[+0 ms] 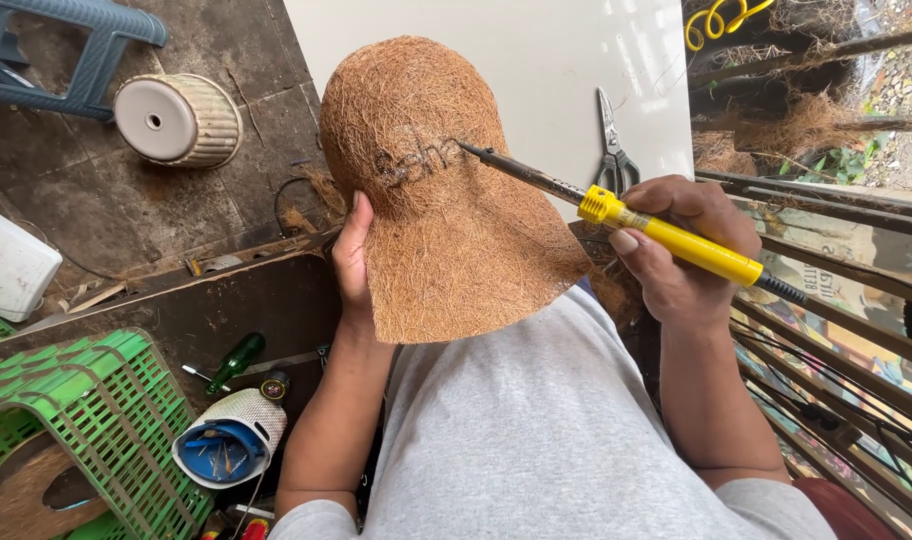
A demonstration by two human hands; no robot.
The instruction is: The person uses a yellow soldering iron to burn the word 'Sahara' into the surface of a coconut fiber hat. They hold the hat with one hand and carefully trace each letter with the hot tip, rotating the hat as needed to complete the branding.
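Note:
A brown coconut-fibre pot liner [431, 190], dome-shaped, rests upside down over my lap. My left hand [353, 262] grips its left lower edge. My right hand [676, 255] is shut on a yellow-handled soldering iron [676, 238]. The iron's dark metal tip touches the liner's side, next to dark burnt markings on the fibre.
Grey scissors [612, 150] lie on a white board [536, 70] behind the liner. A cream ribbed pot [176, 120] lies on its side at upper left. A green plastic crate [86, 420], a screwdriver [231, 365] and a blue-and-white container [226, 440] sit lower left. Metal bars [836, 330] run along the right.

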